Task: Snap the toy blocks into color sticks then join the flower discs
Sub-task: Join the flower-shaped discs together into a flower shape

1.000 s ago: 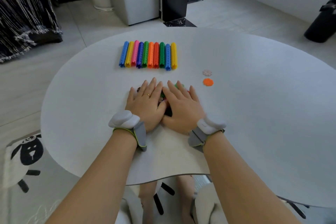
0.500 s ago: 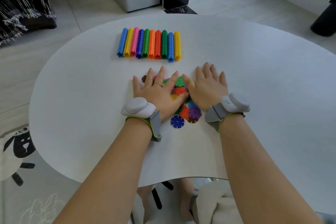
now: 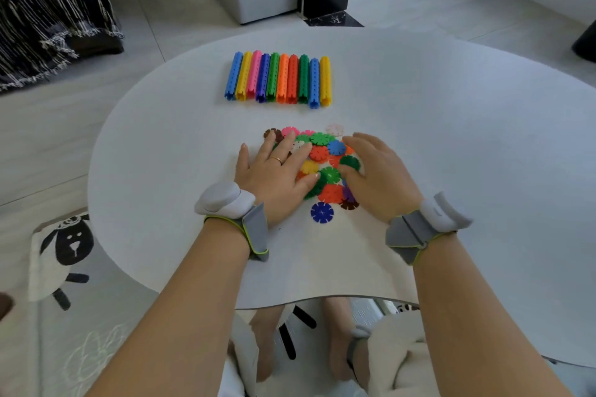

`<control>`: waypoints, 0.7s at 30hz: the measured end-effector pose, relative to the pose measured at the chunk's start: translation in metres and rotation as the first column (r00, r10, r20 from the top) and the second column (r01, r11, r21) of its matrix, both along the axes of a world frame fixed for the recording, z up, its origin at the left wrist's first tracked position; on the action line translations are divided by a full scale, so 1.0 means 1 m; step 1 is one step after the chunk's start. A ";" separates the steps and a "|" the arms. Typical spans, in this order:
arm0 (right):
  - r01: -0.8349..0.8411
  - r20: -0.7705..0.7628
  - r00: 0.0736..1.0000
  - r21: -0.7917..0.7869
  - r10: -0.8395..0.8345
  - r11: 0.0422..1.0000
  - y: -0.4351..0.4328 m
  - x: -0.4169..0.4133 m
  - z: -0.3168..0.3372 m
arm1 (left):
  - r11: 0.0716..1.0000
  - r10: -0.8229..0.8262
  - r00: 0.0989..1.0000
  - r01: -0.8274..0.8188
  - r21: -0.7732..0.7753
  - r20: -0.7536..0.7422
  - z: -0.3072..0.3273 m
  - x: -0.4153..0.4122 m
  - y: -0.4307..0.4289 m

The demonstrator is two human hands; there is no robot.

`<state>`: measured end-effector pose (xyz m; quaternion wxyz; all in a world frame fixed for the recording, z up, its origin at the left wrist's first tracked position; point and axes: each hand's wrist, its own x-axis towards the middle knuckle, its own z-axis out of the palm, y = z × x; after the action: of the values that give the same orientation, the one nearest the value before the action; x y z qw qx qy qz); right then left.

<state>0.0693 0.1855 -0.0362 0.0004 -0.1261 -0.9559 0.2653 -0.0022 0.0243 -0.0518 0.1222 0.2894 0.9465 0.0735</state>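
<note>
In the lower left of the frame a rug with a sheep (image 3: 66, 243) lies on the floor beside the white bench (image 3: 467, 145), and dark striped fabric (image 3: 48, 10) hangs in the upper left corner.

Left of centre, the left hand (image 3: 274, 171) lies palm down on the bench with its fingers straight and spread. The fingertips rest on the left part of the pile of flower discs (image 3: 322, 155). A ring (image 3: 276, 159) shows on one finger and a grey band with a white pod (image 3: 225, 200) wraps the wrist.

Above the hands, in the upper middle of the frame, ten color sticks (image 3: 279, 79) lie side by side, touching, in one row: blue, yellow, pink, dark blue, green, orange, red, green, blue, yellow.

The flower discs sit loose and overlapping between the two hands, at the centre of the frame: brown, pink, green, blue, red, orange, yellow, purple and pale ones. A single blue disc (image 3: 322, 212) lies just below the pile, apart from both hands.

Right of centre, the right hand (image 3: 377, 174) rests palm down against the right edge of the pile, its fingers relaxed and lightly bent, gripping nothing; its thumb touches a green disc. A matching wrist band (image 3: 429, 222) sits behind it.

A black bin (image 3: 585, 42) stands at the right edge of the frame.
</note>
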 end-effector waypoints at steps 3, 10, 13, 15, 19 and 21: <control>-0.086 0.107 0.992 0.168 0.069 0.982 -0.009 0.003 -0.009 | 0.997 -0.036 0.999 0.035 -0.066 -0.019 -0.005 0.008 -0.001; -0.138 0.171 0.981 0.308 0.088 0.941 -0.014 -0.011 -0.014 | 0.992 -0.007 0.996 -0.003 -0.125 -0.084 -0.011 -0.003 0.001; -0.076 0.106 0.993 0.187 0.057 0.979 -0.011 -0.017 -0.011 | 0.993 -0.012 0.997 0.002 -0.120 -0.081 -0.007 -0.010 0.003; 0.007 0.007 1.000 0.096 -0.008 0.995 -0.010 -0.018 -0.010 | 1.000 0.007 0.999 -0.008 -0.026 -0.040 -0.002 -0.012 0.001; 0.121 -0.144 0.982 -0.022 -0.122 0.992 -0.009 -0.023 -0.007 | 0.986 0.089 0.996 -0.090 0.142 0.016 0.003 -0.015 -0.008; 0.126 -0.194 0.973 -0.006 -0.125 0.992 -0.010 -0.028 -0.009 | 0.986 0.099 0.995 -0.099 0.131 0.001 0.003 -0.015 -0.009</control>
<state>0.0416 0.1759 -0.0451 0.1109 -0.1597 -0.9422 0.2729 -0.0170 0.0151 -0.0486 0.0964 0.2496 0.9532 0.1406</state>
